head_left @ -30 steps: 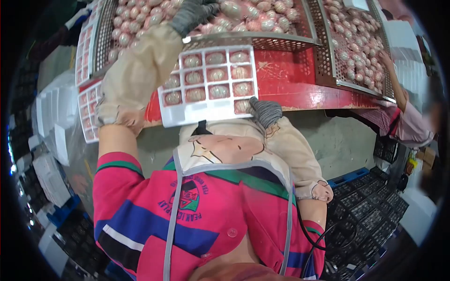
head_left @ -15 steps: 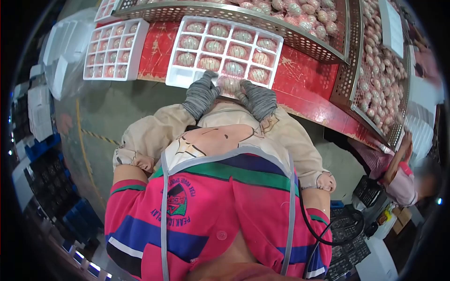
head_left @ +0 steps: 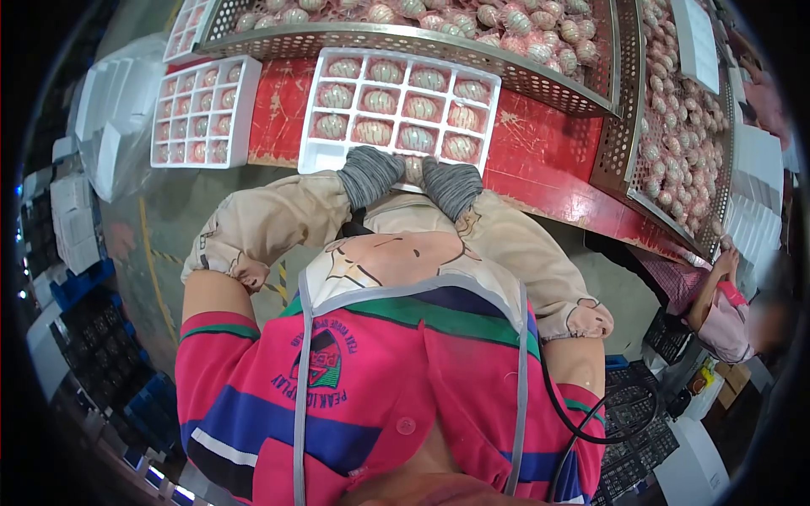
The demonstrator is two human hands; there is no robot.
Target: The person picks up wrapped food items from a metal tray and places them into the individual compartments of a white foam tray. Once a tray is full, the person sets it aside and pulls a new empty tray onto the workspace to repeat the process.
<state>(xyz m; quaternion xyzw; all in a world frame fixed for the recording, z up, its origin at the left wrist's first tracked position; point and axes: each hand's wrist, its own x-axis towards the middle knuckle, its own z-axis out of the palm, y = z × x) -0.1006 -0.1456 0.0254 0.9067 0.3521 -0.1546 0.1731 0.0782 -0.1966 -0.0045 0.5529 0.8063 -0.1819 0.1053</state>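
A white tray with compartments lies on the red table before me, most of its cells holding a pale egg in striped, pinkish wrapping. Between my gloved hands, at the tray's near edge, is one wrapped egg, partly hidden by the fingers. My left hand, in a grey knit glove, closes on that egg from the left. On its other side, my right hand in a matching glove closes on it too. Fingertips of both hands are mostly hidden under the backs of the gloves. White floor shows in the tray's front-left cell.
Behind the tray stands a perforated metal bin heaped with wrapped eggs; another metal bin full of them stands at right. A second filled white tray sits left on the red table. Another person's hand is at far right.
The egg between my hands has gone down into the tray's front row. Both hands have moved closer together, their fingers now tucked over it. The tray appears slightly lower in view.
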